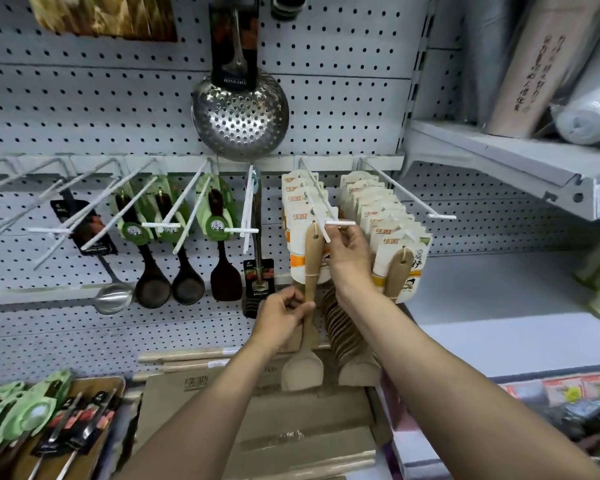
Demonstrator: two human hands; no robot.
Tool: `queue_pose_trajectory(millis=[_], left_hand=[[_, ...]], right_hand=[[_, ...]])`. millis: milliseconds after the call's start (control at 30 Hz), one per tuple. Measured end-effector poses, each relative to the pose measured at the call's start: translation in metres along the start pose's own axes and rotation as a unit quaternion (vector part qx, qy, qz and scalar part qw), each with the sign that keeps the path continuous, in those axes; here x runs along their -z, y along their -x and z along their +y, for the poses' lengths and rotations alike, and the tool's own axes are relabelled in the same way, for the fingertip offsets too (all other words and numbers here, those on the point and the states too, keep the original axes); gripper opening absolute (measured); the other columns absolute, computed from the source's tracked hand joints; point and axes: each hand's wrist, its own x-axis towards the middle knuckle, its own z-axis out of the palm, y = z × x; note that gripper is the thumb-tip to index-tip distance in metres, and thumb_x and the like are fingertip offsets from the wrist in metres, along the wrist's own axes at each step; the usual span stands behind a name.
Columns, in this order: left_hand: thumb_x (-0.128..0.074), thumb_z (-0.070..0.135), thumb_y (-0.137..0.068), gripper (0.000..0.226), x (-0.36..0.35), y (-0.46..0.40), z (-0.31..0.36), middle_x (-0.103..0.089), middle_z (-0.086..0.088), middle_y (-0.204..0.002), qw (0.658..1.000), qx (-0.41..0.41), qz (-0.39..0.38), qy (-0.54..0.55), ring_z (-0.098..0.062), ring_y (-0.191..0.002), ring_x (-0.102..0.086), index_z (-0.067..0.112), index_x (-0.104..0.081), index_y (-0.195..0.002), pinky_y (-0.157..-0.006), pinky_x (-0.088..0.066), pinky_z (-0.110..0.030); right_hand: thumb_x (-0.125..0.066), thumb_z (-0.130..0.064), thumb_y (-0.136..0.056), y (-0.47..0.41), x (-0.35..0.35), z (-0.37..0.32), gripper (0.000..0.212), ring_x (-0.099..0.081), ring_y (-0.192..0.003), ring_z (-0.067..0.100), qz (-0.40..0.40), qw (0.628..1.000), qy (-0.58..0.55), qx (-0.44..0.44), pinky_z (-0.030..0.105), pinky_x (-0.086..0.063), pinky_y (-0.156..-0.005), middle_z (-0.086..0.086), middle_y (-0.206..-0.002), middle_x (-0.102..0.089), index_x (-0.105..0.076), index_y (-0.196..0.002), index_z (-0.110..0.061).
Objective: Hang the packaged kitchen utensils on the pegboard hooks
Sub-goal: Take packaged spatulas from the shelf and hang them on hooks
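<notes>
Right hand [347,249] fingers pinch the white tip of a pegboard hook [340,223]. Left hand [281,315], at 7 o'clock from it, has fingers clamped on a wooden spatula [310,292] whose handle top touches that hook's end. Packaged spatulas [300,216] crowd the hook behind; open pegboard [326,109] lies at 12 o'clock.

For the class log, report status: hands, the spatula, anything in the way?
Left hand grips wooden spatula handle. Right hand pinches hook tip. Spatula's hole at hook end, not yet on. Packaged spatulas already fill that hook.
</notes>
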Motion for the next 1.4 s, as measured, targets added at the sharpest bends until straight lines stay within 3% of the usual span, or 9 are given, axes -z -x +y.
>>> queue_pose_trajectory(millis=[267, 367, 467, 567, 700, 900, 1067, 1400], left_hand=[[-0.073, 0.02, -0.086, 0.016, 0.002, -0.025, 0.0, -0.063, 0.005, -0.071, 1.0, -0.017, -0.012, -0.02, -0.005, -0.064, -0.056, 0.018, -0.062, -0.075, -0.058, -0.044, -0.012], [-0.072, 0.019, -0.087, 0.013, 0.004, -0.03, -0.002, -0.065, -0.003, -0.073, 0.999, -0.013, -0.027, -0.021, -0.011, -0.069, -0.06, 0.013, -0.063, -0.078, -0.064, -0.047, -0.02], [-0.071, 0.016, -0.086, 0.017, 0.006, -0.034, -0.002, -0.062, 0.003, -0.069, 1.0, -0.008, -0.023, -0.016, -0.011, -0.067, -0.058, 0.018, -0.061, -0.073, -0.062, -0.045, -0.021], [-0.072, 0.017, -0.086, 0.018, 0.006, -0.039, 0.0, -0.063, 0.005, -0.068, 1.0, -0.007, -0.018, -0.02, -0.008, -0.065, -0.059, 0.021, -0.062, -0.072, -0.061, -0.046, -0.019], [-0.074, 0.02, -0.084, 0.013, 0.006, -0.044, -0.001, -0.067, -0.004, -0.077, 1.0, -0.002, -0.017, -0.022, -0.019, -0.075, -0.064, 0.019, -0.064, -0.076, -0.073, -0.054, -0.035], [-0.073, 0.019, -0.085, 0.019, 0.001, -0.045, -0.005, -0.062, 0.002, -0.071, 1.0, -0.002, -0.011, -0.015, -0.013, -0.069, -0.059, 0.022, -0.06, -0.071, -0.064, -0.048, -0.026], [-0.073, 0.019, -0.085, 0.02, 0.001, -0.05, -0.007, -0.061, 0.005, -0.071, 1.0, -0.006, 0.0, -0.014, -0.01, -0.069, -0.057, 0.023, -0.06, -0.07, -0.064, -0.046, -0.023], [-0.072, 0.02, -0.086, 0.014, -0.003, -0.055, -0.009, -0.063, -0.001, -0.077, 1.0, 0.007, -0.006, -0.015, -0.013, -0.074, -0.059, 0.019, -0.062, -0.076, -0.067, -0.048, -0.024]], right_hand=[[-0.052, -0.021, -0.103, -0.023, -0.014, -0.002, 0.007, -0.058, -0.076, 0.003, 0.004, 0.999, 0.033, -0.007, 0.009, -0.047, -0.059, -0.007, -0.087, -0.064, -0.058, -0.101, -0.018], [-0.053, -0.023, -0.102, -0.027, -0.014, 0.002, 0.01, -0.059, -0.081, 0.005, -0.003, 0.999, 0.045, -0.001, 0.018, -0.049, -0.069, -0.007, -0.09, -0.064, -0.056, -0.094, -0.027], [-0.053, -0.019, -0.102, -0.03, -0.014, 0.0, 0.008, -0.056, -0.079, 0.008, -0.011, 0.999, 0.05, 0.002, 0.015, -0.047, -0.065, -0.002, -0.091, -0.062, -0.059, -0.102, -0.014], [-0.052, -0.017, -0.102, -0.035, -0.015, 0.001, 0.023, -0.052, -0.073, 0.001, -0.015, 0.999, 0.045, 0.006, 0.004, -0.043, -0.055, -0.004, -0.086, -0.059, -0.059, -0.117, 0.0], [-0.053, -0.02, -0.103, -0.039, -0.015, 0.003, 0.019, -0.055, -0.075, 0.004, -0.02, 0.999, 0.046, 0.004, 0.012, -0.045, -0.062, -0.006, -0.084, -0.061, -0.06, -0.11, -0.005], [-0.051, -0.019, -0.103, -0.042, -0.013, 0.005, 0.019, -0.058, -0.077, 0.002, -0.043, 0.997, 0.057, 0.005, 0.007, -0.047, -0.062, -0.006, -0.088, -0.064, -0.06, -0.112, -0.004], [-0.053, -0.02, -0.103, -0.048, -0.011, 0.006, 0.022, -0.06, -0.079, 0.008, -0.059, 0.996, 0.064, 0.008, 0.021, -0.049, -0.072, -0.002, -0.088, -0.066, -0.062, -0.11, -0.001], [-0.05, -0.015, -0.104, -0.05, -0.009, 0.012, 0.021, -0.059, -0.063, -0.012, -0.061, 0.996, 0.063, 0.006, 0.008, -0.046, -0.06, -0.006, -0.084, -0.064, -0.058, -0.112, 0.003]])
